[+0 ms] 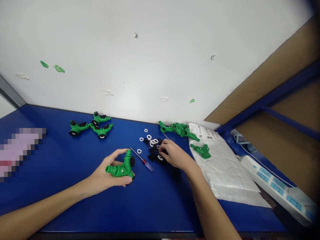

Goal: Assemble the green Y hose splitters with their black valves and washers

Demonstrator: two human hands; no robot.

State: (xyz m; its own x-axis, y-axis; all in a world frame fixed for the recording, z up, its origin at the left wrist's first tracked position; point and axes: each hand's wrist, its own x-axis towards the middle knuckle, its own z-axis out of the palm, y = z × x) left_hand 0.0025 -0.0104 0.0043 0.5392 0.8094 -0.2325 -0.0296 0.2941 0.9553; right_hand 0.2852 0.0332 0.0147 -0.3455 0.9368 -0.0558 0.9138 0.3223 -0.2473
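My left hand [110, 171] is closed around a green Y-shaped hose connector [121, 169], which has a black knob on its right branch. Over a loose pile of small black parts [151, 157] and white rings [149, 137], my right hand [172, 152] has its fingers curled down and pressed together; what they pinch is hidden. A black cap with a white ring inside [160, 158] lies just below those fingertips. Between the hands rests a screwdriver [148, 165] with a clear purple and red handle, its shaft pointing up and left.
Three green connectors with black parts [79, 128] stand at the back left. More bare green connectors [176, 128] lie at the back right, one [202, 151] on a white padded mailer [225, 163]. Beyond is a power strip [277, 186]. A white wall [150, 66] bounds the blue table [100, 213].
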